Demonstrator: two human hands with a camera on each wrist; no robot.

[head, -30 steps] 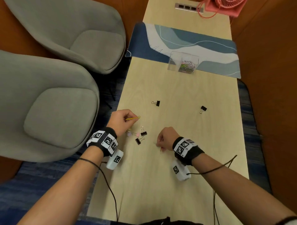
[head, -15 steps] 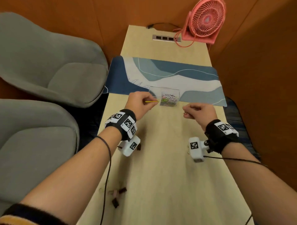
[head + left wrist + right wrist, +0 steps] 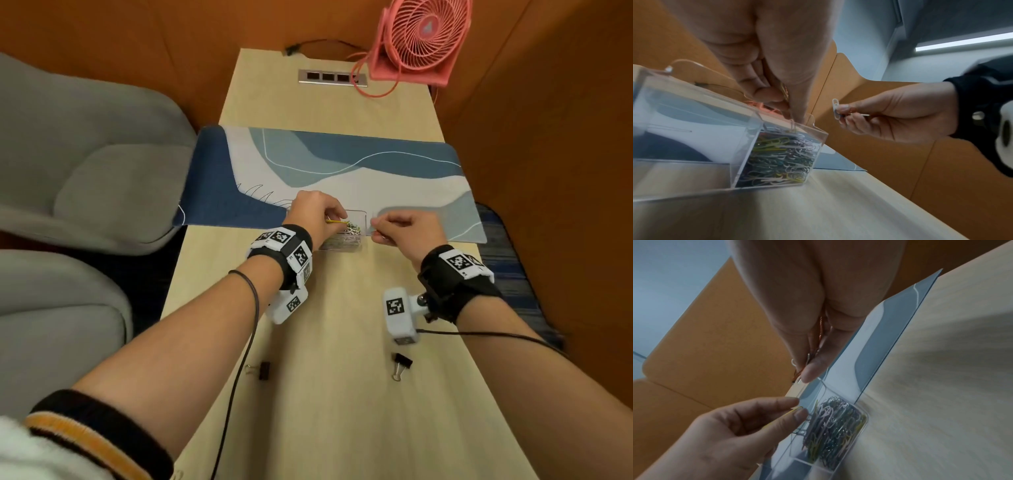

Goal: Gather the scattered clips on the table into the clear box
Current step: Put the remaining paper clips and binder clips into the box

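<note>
- Depositing step, by the look of it: both hands at the clear box (image 3: 356,219), each with a clip pinched and not yet let go.
- Left hand (image 3: 317,214) poised over the box's filled compartment, thumb and forefinger clamped on a yellow paper clip (image 3: 337,222); clip tip just above the heap of paper clips (image 3: 781,155) directly beneath the fingertips.
- Right hand (image 3: 404,228) just beside the box's right wall, fingers curled and pinching a white paper clip (image 3: 836,108); a second thin metal piece seemingly held below it, too small to name.
- Left wrist bent downward, forearm reaching forward from the near-left; right forearm angled in from the near-right, knuckles up, fingertips pointing toward the left hand.
- Next move, judged from the pose: loosen the left pinch so the yellow clip falls onto the heap, then shift the right hand leftward over the rim and release.
- Still to collect: two black binder clips on the table (image 3: 325,394), well behind both hands toward the body — one (image 3: 263,370) beneath the left forearm, one (image 3: 401,365) just behind the right wrist camera.
</note>
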